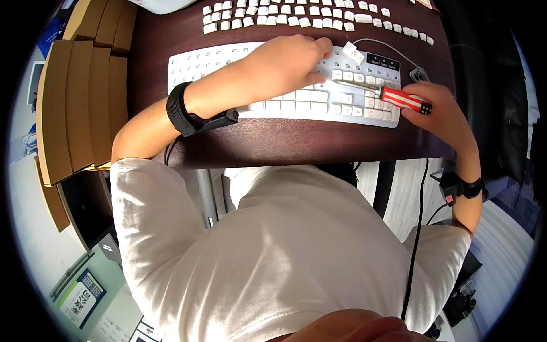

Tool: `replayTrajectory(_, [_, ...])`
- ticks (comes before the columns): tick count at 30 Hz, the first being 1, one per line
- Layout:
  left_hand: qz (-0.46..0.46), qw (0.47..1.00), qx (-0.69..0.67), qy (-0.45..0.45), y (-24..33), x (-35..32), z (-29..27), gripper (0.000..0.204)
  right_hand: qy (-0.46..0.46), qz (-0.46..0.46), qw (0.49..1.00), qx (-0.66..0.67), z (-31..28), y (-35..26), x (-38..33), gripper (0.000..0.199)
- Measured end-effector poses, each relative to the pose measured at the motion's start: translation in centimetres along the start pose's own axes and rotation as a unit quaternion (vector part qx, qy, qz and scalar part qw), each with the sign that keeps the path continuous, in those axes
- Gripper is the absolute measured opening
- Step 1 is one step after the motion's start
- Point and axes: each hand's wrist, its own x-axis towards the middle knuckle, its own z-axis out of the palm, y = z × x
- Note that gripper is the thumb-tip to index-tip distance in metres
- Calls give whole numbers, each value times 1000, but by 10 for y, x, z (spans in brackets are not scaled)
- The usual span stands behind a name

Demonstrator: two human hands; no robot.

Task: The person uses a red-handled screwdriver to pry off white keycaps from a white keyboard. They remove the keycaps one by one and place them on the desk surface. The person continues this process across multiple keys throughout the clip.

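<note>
A white keyboard [246,109] lies on the dark table, with many keys at its upper left off and the key mounts bare. My right hand [437,108] grips a screwdriver [403,99] by its red, white and dark handle. The metal shaft points left across the keys, its tip near the keyboard's middle right. Over the middle of the keyboard is my left hand [290,64], palm down, its fingers bent and the thumb apart from them near the screwdriver tip. I see nothing held in it. A small white marked piece [353,53] lies at the keyboard's upper edge.
Loose white keycaps [293,21] stand in rows along the far side of the table [250,139]. A thin grey cable [419,74] lies coiled beside my right hand. Brown cardboard boxes [80,102] are stacked at the left. A black cable [420,228] hangs at the near right.
</note>
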Motion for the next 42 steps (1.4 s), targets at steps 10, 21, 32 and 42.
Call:
replayTrajectory(10, [145,984,99,-9,-8,68,9,28,122,4,990,64,-7,49,-41,30])
replayTrajectory(21, [30,999,-21,4,-14,66,-2,18,170,43,957,231,10,84,-6,18])
replayTrajectory(32, [-107,979,-154,-74,-27,30,-8,26,90,34,946,310,38,78,22,18])
replayTrajectory(42, [-160,904,-365,-158,-28,42,-9,32,132,10,918,373,45,69,18,17])
